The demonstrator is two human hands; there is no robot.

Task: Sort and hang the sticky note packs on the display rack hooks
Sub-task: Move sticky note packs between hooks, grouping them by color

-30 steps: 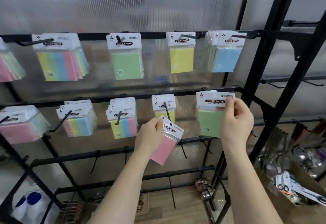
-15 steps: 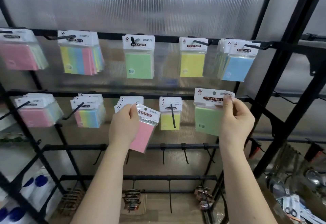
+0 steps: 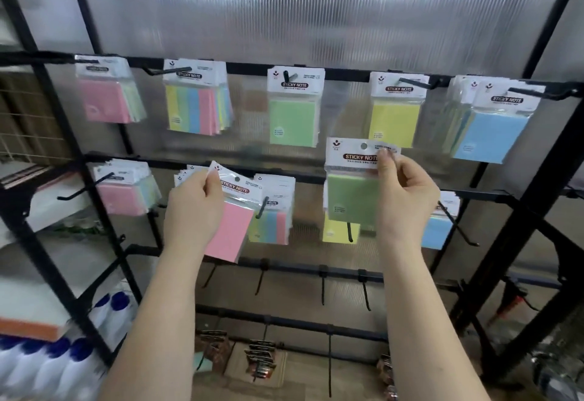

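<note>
My left hand (image 3: pixel 193 207) pinches the white header of a pink sticky note pack (image 3: pixel 228 230), tilted, in front of the middle row's left-centre hooks. My right hand (image 3: pixel 404 201) pinches the header of a green sticky note pack (image 3: pixel 352 200), held upright between the top and middle rows. Above it, on the top rail, a green pack (image 3: pixel 292 121) hangs from a hook (image 3: pixel 287 76). Pink packs hang at the top left (image 3: pixel 106 103) and the middle left (image 3: pixel 121 198). Multicolour, yellow and blue packs fill the other hooks.
The black rack frame (image 3: pixel 534 198) slants down on the right. Bare hooks (image 3: pixel 323 285) stick out of the lower rails. White bottles with blue caps (image 3: pixel 79 362) stand on shelves at the lower left. Small carded items hang near the floor.
The view has shifted left and closer to the rack. Both hands have moved left along the rack with their packs; the green pack has risen towards the top row.
</note>
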